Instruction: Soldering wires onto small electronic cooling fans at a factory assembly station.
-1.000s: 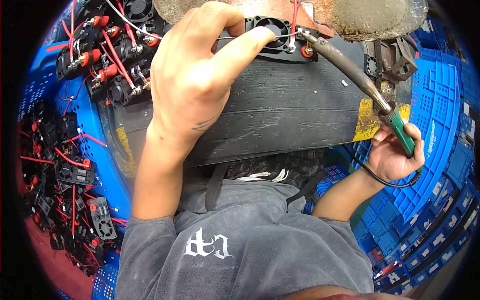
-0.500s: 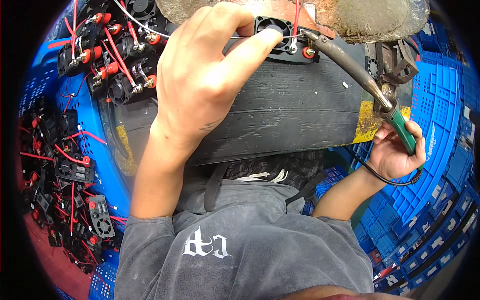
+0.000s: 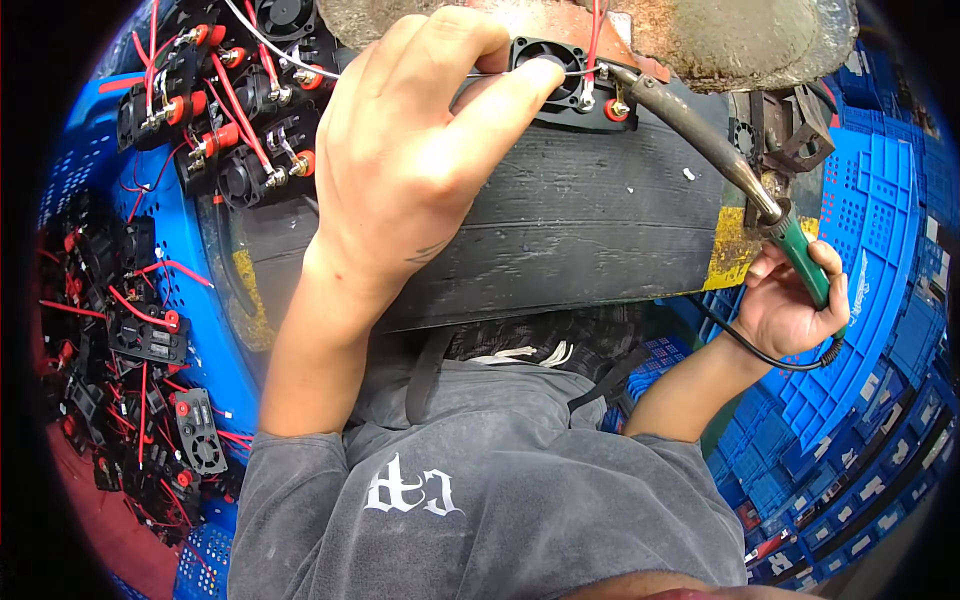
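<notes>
In my right hand [image 3: 795, 305] is a soldering iron [image 3: 795, 245], gripped by its green handle. Its tip reaches the terminals of a black fan panel [image 3: 585, 112] at the far edge of the bench. My left hand [image 3: 410, 150] pinches a thin strand of solder wire [image 3: 290, 58], whose end meets the iron's tip beside a red wire [image 3: 594, 40]. The panel carries a small square fan and a red-ringed terminal. Part of its left side is hidden behind my left fingers.
Several more fan panels with red wires [image 3: 240, 175] lie at the bench's left end. A blue crate [image 3: 170, 240] beside it holds a heap of others [image 3: 150, 340]. A metal holder [image 3: 795, 130] stands at the right, near blue perforated crates [image 3: 860, 220]. White specks dot the dark bench top [image 3: 560, 220].
Almost nothing differs. Both hands, the soldering iron and the solder wire keep their places, with only a very slight shift of the view.
</notes>
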`<state>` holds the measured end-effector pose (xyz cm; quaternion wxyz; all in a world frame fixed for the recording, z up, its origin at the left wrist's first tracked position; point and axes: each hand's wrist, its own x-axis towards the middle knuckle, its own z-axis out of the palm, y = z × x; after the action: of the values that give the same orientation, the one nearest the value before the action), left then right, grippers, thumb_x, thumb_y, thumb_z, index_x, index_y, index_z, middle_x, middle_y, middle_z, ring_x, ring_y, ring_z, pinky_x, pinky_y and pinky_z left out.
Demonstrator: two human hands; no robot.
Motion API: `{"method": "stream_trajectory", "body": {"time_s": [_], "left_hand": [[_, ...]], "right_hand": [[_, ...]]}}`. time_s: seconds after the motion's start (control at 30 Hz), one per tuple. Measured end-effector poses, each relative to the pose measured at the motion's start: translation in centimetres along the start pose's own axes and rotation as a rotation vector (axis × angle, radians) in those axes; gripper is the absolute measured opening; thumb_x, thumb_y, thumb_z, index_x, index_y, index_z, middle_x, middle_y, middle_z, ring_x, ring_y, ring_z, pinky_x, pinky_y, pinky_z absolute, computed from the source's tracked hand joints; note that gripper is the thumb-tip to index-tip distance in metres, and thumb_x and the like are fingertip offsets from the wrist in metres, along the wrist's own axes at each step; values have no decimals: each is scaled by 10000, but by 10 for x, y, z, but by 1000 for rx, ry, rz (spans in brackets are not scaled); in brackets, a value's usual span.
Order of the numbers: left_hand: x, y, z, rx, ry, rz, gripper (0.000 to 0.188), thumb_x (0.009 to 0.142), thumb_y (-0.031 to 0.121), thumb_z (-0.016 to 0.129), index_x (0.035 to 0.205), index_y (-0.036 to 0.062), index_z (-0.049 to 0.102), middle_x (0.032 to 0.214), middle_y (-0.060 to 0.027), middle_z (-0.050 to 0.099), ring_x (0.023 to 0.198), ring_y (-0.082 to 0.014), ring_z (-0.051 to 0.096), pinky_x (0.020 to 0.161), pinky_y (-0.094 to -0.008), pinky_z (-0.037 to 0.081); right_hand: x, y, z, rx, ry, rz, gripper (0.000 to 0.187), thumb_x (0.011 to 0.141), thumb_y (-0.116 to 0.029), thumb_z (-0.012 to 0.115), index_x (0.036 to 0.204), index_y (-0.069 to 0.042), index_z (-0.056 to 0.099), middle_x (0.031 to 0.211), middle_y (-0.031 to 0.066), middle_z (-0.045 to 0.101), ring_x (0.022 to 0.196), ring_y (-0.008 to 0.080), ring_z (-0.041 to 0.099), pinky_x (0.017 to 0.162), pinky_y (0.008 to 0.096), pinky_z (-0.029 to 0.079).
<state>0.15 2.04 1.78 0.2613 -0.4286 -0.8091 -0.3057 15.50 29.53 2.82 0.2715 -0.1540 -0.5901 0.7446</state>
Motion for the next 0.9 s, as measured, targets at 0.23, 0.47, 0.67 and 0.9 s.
{"method": "stream_trajectory", "body": {"time_s": [0.23,0.47,0.67,0.9], "left_hand": [[0,-2,2,-14,25,10,386,610,-21,596,968,64,711,858,-73,556,760,-203,576,639,-283,474],[0,-1,2,-21,33,8,391,614,-26,592,974,66,711,858,-76,556,764,-203,576,640,-283,476],[-1,-3,3,-29,41,27,399,612,-37,586,977,67,712,851,-74,554,744,-202,563,625,-281,459],[1,-2,1,-13,9,24,398,613,-42,585,974,69,713,851,-72,555,734,-198,550,619,-281,446]], "right_hand": [[1,0,2,4,-4,6,439,885,-386,384,964,-41,644,796,225,652,535,270,578,403,295,401],[5,0,3,10,-45,19,438,880,-380,386,952,-37,648,805,207,654,523,267,574,395,291,397],[8,1,0,28,-52,14,439,881,-373,391,942,-28,654,851,210,653,525,269,579,389,292,401],[11,-2,-6,90,-117,4,478,918,-355,326,964,22,616,896,242,633,554,317,609,415,330,490]]}}
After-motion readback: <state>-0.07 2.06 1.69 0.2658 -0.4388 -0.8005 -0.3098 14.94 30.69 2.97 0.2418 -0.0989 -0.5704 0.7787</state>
